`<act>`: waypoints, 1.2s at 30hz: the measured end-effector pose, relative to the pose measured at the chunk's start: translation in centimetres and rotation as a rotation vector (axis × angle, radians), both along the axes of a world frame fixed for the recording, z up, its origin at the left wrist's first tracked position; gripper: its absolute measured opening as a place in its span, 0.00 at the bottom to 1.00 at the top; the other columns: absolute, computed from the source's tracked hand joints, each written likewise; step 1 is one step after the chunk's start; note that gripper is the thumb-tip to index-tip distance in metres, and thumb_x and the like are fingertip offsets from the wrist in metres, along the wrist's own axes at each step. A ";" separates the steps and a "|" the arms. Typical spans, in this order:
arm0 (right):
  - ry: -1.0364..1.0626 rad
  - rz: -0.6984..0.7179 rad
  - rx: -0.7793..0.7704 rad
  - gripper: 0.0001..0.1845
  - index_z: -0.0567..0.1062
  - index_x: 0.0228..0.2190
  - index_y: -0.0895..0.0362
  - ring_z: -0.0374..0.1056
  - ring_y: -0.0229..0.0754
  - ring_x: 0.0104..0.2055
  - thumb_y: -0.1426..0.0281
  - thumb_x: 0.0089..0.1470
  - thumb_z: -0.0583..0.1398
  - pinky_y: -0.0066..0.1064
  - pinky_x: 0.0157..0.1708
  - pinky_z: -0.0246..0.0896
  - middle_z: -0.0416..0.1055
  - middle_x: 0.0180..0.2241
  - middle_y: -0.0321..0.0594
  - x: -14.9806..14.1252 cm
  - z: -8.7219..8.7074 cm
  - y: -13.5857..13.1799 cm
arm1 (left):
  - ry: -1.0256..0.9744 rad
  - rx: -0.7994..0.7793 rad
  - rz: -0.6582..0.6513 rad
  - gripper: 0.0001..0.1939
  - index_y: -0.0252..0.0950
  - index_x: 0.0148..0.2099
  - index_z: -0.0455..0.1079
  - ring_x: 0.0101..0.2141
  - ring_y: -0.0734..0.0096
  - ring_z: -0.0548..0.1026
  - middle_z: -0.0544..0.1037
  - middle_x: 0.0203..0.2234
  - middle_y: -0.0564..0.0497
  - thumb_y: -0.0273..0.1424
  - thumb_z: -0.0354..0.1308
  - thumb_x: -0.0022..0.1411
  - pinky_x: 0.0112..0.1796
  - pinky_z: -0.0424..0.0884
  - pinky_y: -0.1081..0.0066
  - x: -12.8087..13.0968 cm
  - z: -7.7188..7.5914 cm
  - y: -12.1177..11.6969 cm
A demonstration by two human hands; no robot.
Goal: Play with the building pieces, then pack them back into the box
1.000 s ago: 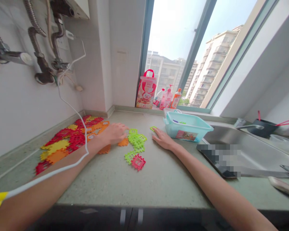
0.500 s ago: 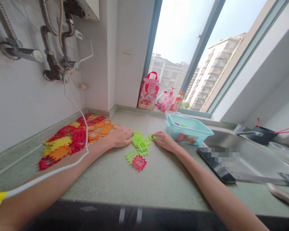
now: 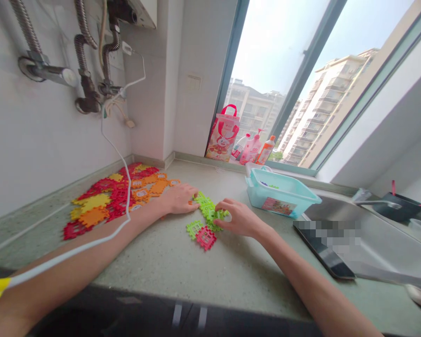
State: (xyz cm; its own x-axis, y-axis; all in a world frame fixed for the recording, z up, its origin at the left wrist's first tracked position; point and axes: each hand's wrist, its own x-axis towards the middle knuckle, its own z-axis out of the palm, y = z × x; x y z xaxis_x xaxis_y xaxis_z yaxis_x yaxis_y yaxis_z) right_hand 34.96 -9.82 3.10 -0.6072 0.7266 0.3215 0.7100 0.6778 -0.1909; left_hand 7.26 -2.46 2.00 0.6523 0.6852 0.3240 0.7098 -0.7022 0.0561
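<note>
The left hand (image 3: 180,198) hid whatever lay beneath its palm, so I cannot tell its grip; overlap kept the green pile (image 3: 206,206) on the counter (image 3: 238,276) from being counted. One lone green piece (image 3: 194,228) touched one red piece (image 3: 206,238). Three bottles (image 3: 251,150) stood by the window. The left hand lay palm down; the right hand (image 3: 239,217), thumb and fingers curved, apparently pinched one green tile (image 3: 221,215) at the pile's right edge.
</note>
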 end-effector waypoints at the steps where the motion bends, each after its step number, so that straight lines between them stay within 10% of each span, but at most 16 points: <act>1: -0.010 -0.008 -0.012 0.13 0.78 0.44 0.51 0.76 0.47 0.43 0.59 0.61 0.68 0.38 0.47 0.70 0.78 0.43 0.42 -0.1 -0.1 0.0 | 0.002 -0.004 0.002 0.16 0.40 0.45 0.74 0.46 0.52 0.78 0.82 0.43 0.44 0.47 0.59 0.66 0.49 0.71 0.57 0.0 0.0 0.0; 20: 0.040 -0.110 0.220 0.14 0.79 0.44 0.51 0.75 0.52 0.45 0.64 0.56 0.68 0.41 0.49 0.70 0.80 0.42 0.44 0.2 0.7 0.3 | -0.019 -0.008 0.024 0.21 0.42 0.44 0.74 0.45 0.56 0.78 0.81 0.42 0.47 0.54 0.58 0.68 0.47 0.70 0.61 -0.4 -0.9 1.1; 28: 0.297 -0.643 0.728 0.18 0.77 0.48 0.54 0.73 0.55 0.47 0.56 0.62 0.62 0.44 0.49 0.67 0.78 0.46 0.48 8.2 4.0 3.4 | -0.037 -0.041 0.017 0.19 0.42 0.44 0.75 0.45 0.55 0.78 0.81 0.43 0.46 0.52 0.58 0.69 0.46 0.71 0.62 -0.4 -0.5 0.8; 36: 0.191 -0.721 0.701 0.19 0.79 0.50 0.54 0.67 0.63 0.58 0.57 0.64 0.61 0.55 0.54 0.64 0.73 0.59 0.53 9.8 2.7 4.4 | -0.040 -0.043 0.025 0.20 0.42 0.43 0.76 0.45 0.55 0.78 0.81 0.42 0.47 0.53 0.58 0.68 0.45 0.71 0.63 -0.5 -0.8 1.0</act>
State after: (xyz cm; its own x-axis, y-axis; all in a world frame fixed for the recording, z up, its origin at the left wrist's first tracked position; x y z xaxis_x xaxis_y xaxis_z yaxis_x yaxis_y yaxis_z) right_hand 44.74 -5.46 5.82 0.0061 0.5100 0.8601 0.9921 0.1044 -0.0690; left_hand 6.75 -1.42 1.24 0.6219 0.7148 0.3198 0.7235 -0.6807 0.1147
